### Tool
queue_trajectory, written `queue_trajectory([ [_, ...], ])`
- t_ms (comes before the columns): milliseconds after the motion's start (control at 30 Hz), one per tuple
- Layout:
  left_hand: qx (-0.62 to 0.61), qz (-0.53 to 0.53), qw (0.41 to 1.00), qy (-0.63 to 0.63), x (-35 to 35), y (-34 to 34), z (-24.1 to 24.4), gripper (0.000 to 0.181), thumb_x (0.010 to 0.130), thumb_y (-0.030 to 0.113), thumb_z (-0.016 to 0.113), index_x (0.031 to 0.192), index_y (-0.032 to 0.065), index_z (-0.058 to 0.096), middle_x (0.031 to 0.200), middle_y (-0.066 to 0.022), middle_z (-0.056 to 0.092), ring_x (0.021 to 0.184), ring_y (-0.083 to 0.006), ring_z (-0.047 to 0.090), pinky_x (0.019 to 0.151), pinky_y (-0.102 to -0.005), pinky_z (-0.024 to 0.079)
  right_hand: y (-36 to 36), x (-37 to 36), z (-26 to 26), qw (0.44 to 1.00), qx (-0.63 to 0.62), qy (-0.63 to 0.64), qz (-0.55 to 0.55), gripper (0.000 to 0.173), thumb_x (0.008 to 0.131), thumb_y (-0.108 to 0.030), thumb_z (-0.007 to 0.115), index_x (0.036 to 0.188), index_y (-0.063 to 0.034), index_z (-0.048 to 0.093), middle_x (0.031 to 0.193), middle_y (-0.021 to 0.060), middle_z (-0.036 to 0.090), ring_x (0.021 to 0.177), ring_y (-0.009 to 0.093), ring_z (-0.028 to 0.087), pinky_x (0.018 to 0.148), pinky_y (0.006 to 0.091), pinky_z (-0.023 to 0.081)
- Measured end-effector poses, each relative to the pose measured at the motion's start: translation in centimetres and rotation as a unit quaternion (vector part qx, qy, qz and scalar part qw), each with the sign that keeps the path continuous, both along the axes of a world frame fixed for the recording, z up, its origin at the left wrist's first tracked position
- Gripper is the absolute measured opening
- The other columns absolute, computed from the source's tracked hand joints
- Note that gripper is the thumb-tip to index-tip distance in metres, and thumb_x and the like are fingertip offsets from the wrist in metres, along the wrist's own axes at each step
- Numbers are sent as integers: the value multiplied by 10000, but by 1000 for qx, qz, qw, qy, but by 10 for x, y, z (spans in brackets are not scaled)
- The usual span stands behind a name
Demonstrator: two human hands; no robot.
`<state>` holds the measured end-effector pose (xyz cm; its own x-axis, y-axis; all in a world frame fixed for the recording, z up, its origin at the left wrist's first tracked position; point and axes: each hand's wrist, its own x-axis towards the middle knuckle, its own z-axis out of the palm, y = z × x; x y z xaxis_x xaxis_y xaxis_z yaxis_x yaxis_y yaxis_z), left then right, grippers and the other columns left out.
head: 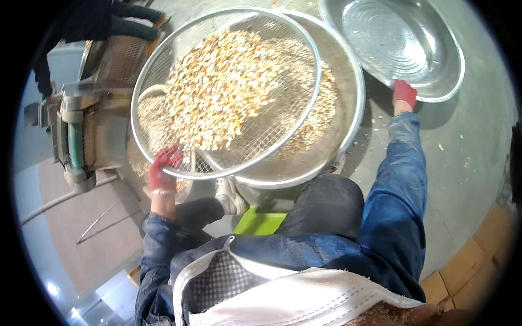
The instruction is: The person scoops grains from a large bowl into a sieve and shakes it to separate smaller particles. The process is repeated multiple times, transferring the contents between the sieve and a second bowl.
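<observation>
My left hand [164, 167], in a red glove, grips the near left rim of a round wire-mesh sieve [261, 148]. Pale yellow-brown flakes or chips [222, 89] lie heaped on the mesh. Beneath the sieve's right part is a wide metal basin [338, 134] with finer pieces [316, 122] in it. My right hand [404, 94], gloved in red too, is closed over the near rim of a second shiny metal basin [397, 36], which is tilted. Only a few small bits show inside that basin.
A machine with a green part [75, 138] stands at the left, with a co-worker's dark sleeve [81, 20] beyond it. A container of fine material [153, 116] sits partly under the sieve. A lime-green plastic object [261, 222] lies near my knees. Cardboard boxes [465, 265] line the lower right.
</observation>
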<state>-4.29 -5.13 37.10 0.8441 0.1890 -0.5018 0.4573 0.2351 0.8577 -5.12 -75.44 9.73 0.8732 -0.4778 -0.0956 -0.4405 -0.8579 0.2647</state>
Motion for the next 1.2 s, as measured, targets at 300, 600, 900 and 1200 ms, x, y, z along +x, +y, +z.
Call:
queue_trajectory([
  [300,0,-14,1000,25,-1,-5,23,442,737,131,510,1124,-66,426,1146,-255,501,959,-355,550,864,-430,452,2,-27,55,995,4,-29,98,157,788,-129,496,901,-160,599,910,57,605,865,245,584,722,400,451],
  [600,-84,13,996,28,-10,13,26,479,704,56,484,1148,-102,402,1157,-279,472,1034,-409,494,897,-457,434,99,-124,85,984,139,-70,86,157,776,-74,444,893,-97,546,888,112,597,818,305,579,702,402,458],
  [900,-126,-52,990,-18,-1,45,-22,556,706,76,518,1203,-95,337,1188,-265,442,1093,-413,444,970,-492,357,271,-201,36,949,311,-30,-44,302,767,-100,481,1063,-46,512,985,144,593,885,294,578,744,380,470],
  [1200,-105,-135,968,-183,21,61,-55,324,802,56,423,1111,-41,414,1077,-245,529,786,-365,604,714,-444,526,414,-158,31,645,685,-314,-125,478,810,-306,570,1205,-68,444,1181,163,494,1030,292,532,853,379,440],
])
